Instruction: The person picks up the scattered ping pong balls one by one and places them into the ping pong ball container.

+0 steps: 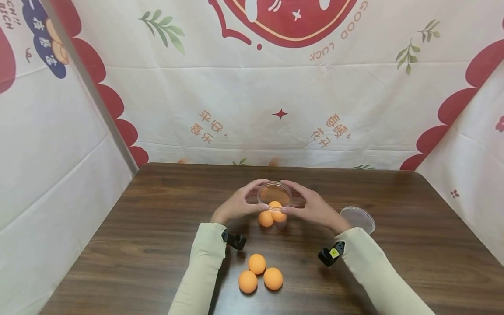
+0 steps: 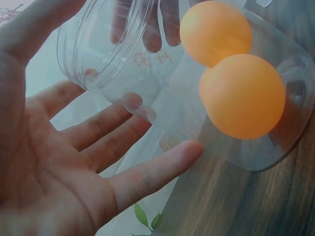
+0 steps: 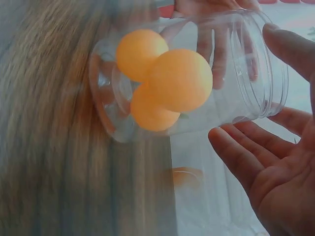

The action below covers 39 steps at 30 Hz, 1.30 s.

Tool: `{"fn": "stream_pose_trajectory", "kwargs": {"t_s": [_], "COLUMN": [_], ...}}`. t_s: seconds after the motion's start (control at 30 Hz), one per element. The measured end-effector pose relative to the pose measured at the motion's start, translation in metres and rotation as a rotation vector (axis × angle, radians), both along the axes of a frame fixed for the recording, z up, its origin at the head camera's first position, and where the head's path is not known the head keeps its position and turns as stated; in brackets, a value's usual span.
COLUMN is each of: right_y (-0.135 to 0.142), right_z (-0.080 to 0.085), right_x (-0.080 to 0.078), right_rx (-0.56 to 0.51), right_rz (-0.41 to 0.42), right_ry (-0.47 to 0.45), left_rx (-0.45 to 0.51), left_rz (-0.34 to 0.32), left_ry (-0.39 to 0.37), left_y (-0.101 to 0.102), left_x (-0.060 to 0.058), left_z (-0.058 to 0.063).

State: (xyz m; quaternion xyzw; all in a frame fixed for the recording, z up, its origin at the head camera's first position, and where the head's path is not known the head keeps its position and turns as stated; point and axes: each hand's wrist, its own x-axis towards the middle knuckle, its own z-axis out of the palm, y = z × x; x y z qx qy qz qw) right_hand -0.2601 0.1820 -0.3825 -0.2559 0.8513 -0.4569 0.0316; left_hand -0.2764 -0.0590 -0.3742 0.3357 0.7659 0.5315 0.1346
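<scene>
A clear plastic jar with a ringed neck stands between my hands, its mouth uncovered. Three orange balls lie at its bottom. My left hand grips the jar's neck from the left, thumb in front and fingers behind. From the other side my right hand holds the neck the same way. Both wrist views show fingertips touching the clear wall. Nearer to me, three more orange balls rest on the table in a close cluster.
A clear round lid lies on the brown wooden table, beside my right forearm. White printed cloth hangs behind the table and along both sides.
</scene>
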Motion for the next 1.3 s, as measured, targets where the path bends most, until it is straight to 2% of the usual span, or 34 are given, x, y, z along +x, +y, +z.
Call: {"fn": "stream_pose_trajectory", "kwargs": {"t_s": [0.3,0.57,0.73,1.03,1.1,1.3], "right_y": [-0.002,-0.005,-0.01,-0.009,-0.009,-0.008], "right_z": [-0.013,-0.01,0.004,0.0,0.0,0.004], "right_x": [0.001,0.009,0.017,0.018,0.018,0.018], "right_rx": [-0.149,-0.275,-0.277,-0.287,-0.279,-0.241], "right_rz": [-0.033,-0.074,-0.08,-0.082,-0.081,-0.065], "right_ry": [-0.011,0.015,0.016,0.042,0.061,0.108], "left_rx": [-0.022,-0.036,-0.044,-0.009,0.0,0.015], "left_rz": [0.017,0.022,0.037,0.015,0.016,0.045], "left_ry": [0.009,0.012,0.006,-0.02,-0.019,-0.023], "left_y": [0.001,0.002,0.003,0.004,0.005,0.005], "left_x": [0.0,0.0,0.0,-0.001,-0.001,-0.011], "left_z": [0.0,0.0,0.001,0.0,-0.002,-0.019]}}
